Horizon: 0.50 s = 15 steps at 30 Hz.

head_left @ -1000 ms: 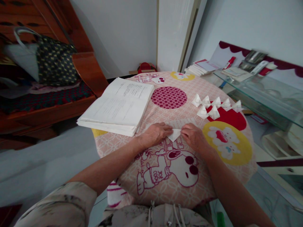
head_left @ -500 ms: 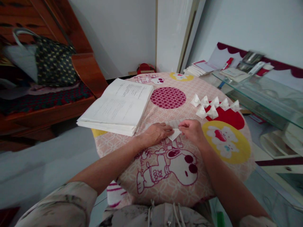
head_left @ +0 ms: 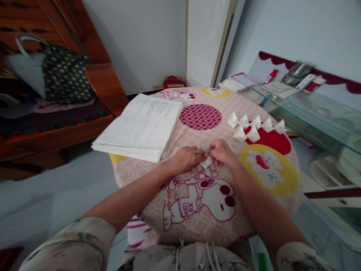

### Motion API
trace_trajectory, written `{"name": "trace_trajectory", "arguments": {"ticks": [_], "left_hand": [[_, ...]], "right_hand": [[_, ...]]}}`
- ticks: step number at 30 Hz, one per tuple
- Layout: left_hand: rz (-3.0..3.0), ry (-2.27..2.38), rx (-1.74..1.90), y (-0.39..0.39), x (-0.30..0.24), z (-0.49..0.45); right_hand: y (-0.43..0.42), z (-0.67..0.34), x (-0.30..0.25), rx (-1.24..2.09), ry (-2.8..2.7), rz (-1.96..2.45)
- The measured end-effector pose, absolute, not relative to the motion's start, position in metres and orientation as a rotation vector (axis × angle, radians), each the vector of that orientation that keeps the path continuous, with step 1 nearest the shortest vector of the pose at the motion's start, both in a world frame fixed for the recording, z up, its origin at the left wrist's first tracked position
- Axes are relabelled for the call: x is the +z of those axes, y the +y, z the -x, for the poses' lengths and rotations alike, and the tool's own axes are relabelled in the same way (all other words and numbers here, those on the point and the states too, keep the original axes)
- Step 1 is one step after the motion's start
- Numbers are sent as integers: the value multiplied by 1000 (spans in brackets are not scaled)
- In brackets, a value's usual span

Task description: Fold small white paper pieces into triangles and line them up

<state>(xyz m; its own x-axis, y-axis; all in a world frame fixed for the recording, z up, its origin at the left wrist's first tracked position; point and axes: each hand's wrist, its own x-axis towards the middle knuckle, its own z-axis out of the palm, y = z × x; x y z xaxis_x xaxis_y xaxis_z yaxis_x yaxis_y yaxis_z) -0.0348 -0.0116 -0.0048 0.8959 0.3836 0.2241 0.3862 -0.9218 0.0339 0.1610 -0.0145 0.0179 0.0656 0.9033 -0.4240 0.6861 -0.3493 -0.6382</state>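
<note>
A small white folded paper piece [head_left: 206, 162] lies on the round table's cartoon-dog cloth [head_left: 197, 210]. My left hand [head_left: 184, 159] presses down on its left side with the fingers curled flat. My right hand [head_left: 221, 152] pinches the paper's right edge, fingers drawn together close against the left hand. Most of the paper is hidden under both hands. Several finished white folded triangles [head_left: 255, 127] sit in a row at the table's far right.
A thick open stack of printed pages [head_left: 141, 128] lies on the table's left. A glass shelf [head_left: 313, 113] with books and boxes stands to the right. A wooden bench [head_left: 56, 124] with a dark patterned bag [head_left: 63, 73] is on the left.
My right hand has slid left along the paper and now meets my left hand, folding the paper's right side in. My left hand has stayed put.
</note>
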Motion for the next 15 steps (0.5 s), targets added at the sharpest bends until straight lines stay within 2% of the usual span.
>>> {"name": "trace_trajectory", "arguments": {"ticks": [9, 11, 15], "left_hand": [[3031, -608, -369, -11, -7, 35], [3032, -593, -377, -10, -7, 35], [3057, -600, -388, -11, -5, 35]], "right_hand": [[-22, -204, 21, 950, -1531, 2144], [-24, -207, 21, 884, -1471, 2036], [-24, -187, 14, 986, -1483, 1704]]}}
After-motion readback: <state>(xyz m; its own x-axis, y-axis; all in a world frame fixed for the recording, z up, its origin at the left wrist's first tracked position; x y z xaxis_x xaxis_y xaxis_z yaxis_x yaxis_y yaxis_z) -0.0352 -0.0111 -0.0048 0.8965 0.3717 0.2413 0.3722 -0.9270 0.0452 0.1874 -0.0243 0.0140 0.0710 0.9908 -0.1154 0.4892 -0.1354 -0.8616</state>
